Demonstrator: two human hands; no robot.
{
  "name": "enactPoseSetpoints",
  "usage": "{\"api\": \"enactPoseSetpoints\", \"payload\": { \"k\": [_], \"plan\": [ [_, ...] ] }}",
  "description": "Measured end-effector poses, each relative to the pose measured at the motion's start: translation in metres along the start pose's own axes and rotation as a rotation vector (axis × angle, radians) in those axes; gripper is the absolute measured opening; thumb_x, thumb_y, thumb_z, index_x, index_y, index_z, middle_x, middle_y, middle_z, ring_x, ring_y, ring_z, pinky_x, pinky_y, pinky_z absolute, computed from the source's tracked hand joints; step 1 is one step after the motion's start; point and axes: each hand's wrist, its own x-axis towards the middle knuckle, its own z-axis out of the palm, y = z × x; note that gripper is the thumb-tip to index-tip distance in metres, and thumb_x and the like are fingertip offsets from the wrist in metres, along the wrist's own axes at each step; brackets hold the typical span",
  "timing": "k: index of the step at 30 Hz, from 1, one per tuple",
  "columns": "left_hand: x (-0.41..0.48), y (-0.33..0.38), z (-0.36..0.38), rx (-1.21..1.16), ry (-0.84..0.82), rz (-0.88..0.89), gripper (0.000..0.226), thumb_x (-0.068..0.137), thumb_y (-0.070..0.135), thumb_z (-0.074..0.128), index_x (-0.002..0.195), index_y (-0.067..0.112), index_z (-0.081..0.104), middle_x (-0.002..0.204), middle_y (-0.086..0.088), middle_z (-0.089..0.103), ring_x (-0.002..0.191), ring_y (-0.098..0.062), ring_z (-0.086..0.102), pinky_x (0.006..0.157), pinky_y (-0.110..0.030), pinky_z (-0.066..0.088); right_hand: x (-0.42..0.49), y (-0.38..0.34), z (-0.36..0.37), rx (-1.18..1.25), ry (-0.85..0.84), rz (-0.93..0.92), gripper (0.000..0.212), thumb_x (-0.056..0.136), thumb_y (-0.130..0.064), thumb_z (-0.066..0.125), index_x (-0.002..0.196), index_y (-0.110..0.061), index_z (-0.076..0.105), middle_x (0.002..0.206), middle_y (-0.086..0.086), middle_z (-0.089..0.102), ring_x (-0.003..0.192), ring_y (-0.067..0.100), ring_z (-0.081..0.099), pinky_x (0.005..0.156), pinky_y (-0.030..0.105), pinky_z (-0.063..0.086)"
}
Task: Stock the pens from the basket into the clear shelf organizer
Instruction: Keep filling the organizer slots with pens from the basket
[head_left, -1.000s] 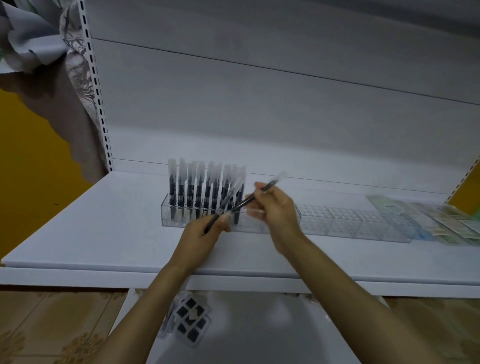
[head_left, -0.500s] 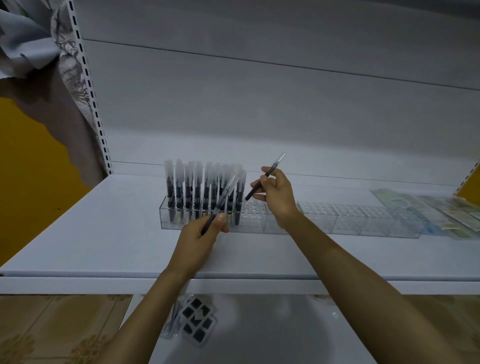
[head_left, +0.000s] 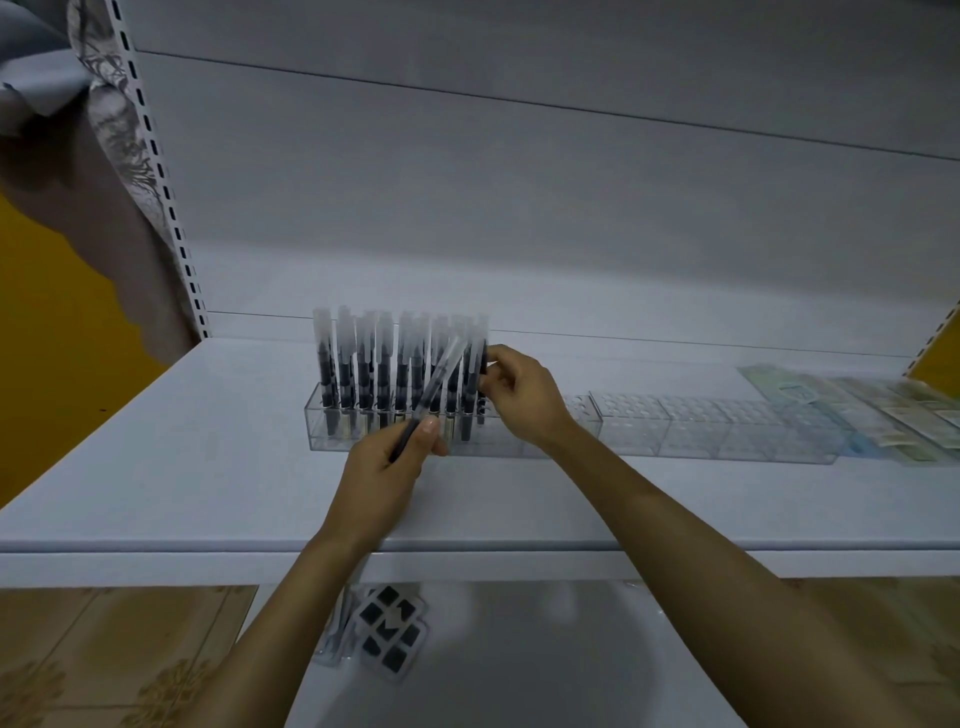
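From the head view, a white shelf (head_left: 156, 447) carries a long clear organizer (head_left: 727, 441) that runs from left of centre toward the right, its top pierced with rows of round holes. The left part of the organizer holds the standing pens (head_left: 363, 364), dark barrels under frosted caps, upright and packed close together in rows; the right part shows only bare holes. The left hand (head_left: 387, 467) hovers just in front of the organizer, with thumb and fingers curled round the dark lower end of a slanted pen (head_left: 439, 382), whose capped end leans up and to the right across the front of the standing rows. The right hand (head_left: 524, 400) is at the right end of the filled section, with fingers bent and pinching an upright pen (head_left: 483, 371) that stands beside the last of the row; its lower end reaches the organizer's top, but whether it sits in a hole cannot be told. The two hands are near each other but apart. At the far right of the shelf, just past the organizer, lie some flat pale packets (head_left: 883, 410), blurred. On a lower surface below the shelf edge rest puzzle cube packs (head_left: 389, 631) with black squares. A patterned cloth (head_left: 104, 135) hangs at the upper left beside a slotted white upright (head_left: 156, 171). The basket does not show in this view.
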Motion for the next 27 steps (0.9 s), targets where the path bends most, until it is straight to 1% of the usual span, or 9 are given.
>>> {"api": "enactPoseSetpoints", "payload": {
  "k": [2,4,8,11,15,17,19,23,27],
  "plan": [
    [0.0,0.001,0.001,0.001,0.002,-0.004,0.037,0.092,0.043,0.043,0.075,0.019,0.066,0.048,0.017,0.05,0.049,-0.001,0.044,0.056,-0.023,0.033,0.002,0.002,0.003,-0.051,0.018,0.013,0.012,0.088,-0.011,0.063,0.099,-0.009,0.064,0.071,-0.008,0.058,0.068,0.014,0.053,0.07,0.031,0.047],
    [-0.001,0.002,0.001,0.006,0.002,0.0,0.036,0.092,0.04,0.043,0.075,0.019,0.066,0.048,0.018,0.051,0.049,0.001,0.045,0.056,-0.022,0.032,0.003,0.003,0.004,-0.044,0.036,0.035,0.006,0.084,-0.013,0.068,0.087,-0.012,0.063,0.069,-0.006,0.057,0.066,0.013,0.053,0.068,0.03,0.046],
    [0.0,-0.001,0.0,0.015,0.002,0.018,0.038,0.093,0.046,0.045,0.073,0.022,0.067,0.048,0.014,0.049,0.049,-0.002,0.043,0.057,-0.024,0.033,0.003,-0.002,0.002,-0.012,0.072,0.069,0.03,0.081,-0.011,0.073,0.068,-0.023,0.049,0.062,-0.009,0.054,0.058,0.005,0.05,0.059,0.021,0.042],
    [0.0,-0.005,-0.001,0.011,0.004,0.03,0.043,0.088,0.06,0.046,0.073,0.026,0.067,0.049,0.012,0.046,0.05,-0.003,0.042,0.057,-0.025,0.035,0.003,-0.004,-0.001,0.023,0.062,0.086,0.029,0.079,-0.009,0.074,0.069,-0.02,0.049,0.064,-0.006,0.056,0.061,0.009,0.055,0.063,0.024,0.048],
    [0.0,-0.004,0.0,0.007,0.007,0.028,0.049,0.081,0.067,0.042,0.072,0.026,0.067,0.049,0.011,0.046,0.049,-0.004,0.041,0.057,-0.025,0.035,0.001,-0.005,-0.003,0.08,0.027,0.115,0.021,0.076,-0.008,0.075,0.076,-0.017,0.056,0.069,-0.002,0.061,0.068,0.014,0.059,0.07,0.03,0.052],
    [0.0,-0.005,0.0,0.014,0.01,0.029,0.05,0.078,0.069,0.04,0.07,0.027,0.067,0.049,0.009,0.043,0.049,-0.004,0.04,0.056,-0.025,0.035,-0.001,-0.006,-0.006,0.112,0.02,0.118,0.015,0.076,-0.004,0.069,0.08,-0.014,0.058,0.071,-0.001,0.061,0.067,0.013,0.056,0.069,0.028,0.051],
    [0.0,-0.006,-0.001,0.018,0.011,0.03,0.05,0.078,0.069,0.04,0.071,0.028,0.067,0.049,0.007,0.041,0.049,-0.004,0.038,0.056,-0.026,0.035,-0.003,-0.007,-0.009,0.135,0.01,0.115,0.017,0.078,-0.001,0.065,0.078,-0.016,0.058,0.071,-0.003,0.06,0.064,0.009,0.054,0.065,0.021,0.047],
    [0.0,-0.006,-0.001,0.017,0.011,0.03,0.046,0.085,0.064,0.045,0.072,0.026,0.067,0.049,0.009,0.041,0.049,-0.004,0.038,0.055,-0.024,0.035,-0.003,-0.005,-0.01,0.169,0.012,0.106,0.016,0.079,-0.003,0.071,0.08,-0.013,0.059,0.073,-0.003,0.062,0.064,0.006,0.057,0.061,0.015,0.047],
    [0.002,-0.009,-0.001,0.031,-0.007,0.044,0.04,0.095,0.045,0.042,0.071,0.022,0.064,0.047,0.008,0.039,0.047,-0.004,0.036,0.05,-0.015,0.032,-0.001,-0.003,-0.011,0.184,0.022,0.112,0.017,0.079,-0.007,0.076,0.082,-0.009,0.059,0.072,-0.003,0.062,0.062,0.003,0.058,0.057,0.009,0.046]
  ]
}}
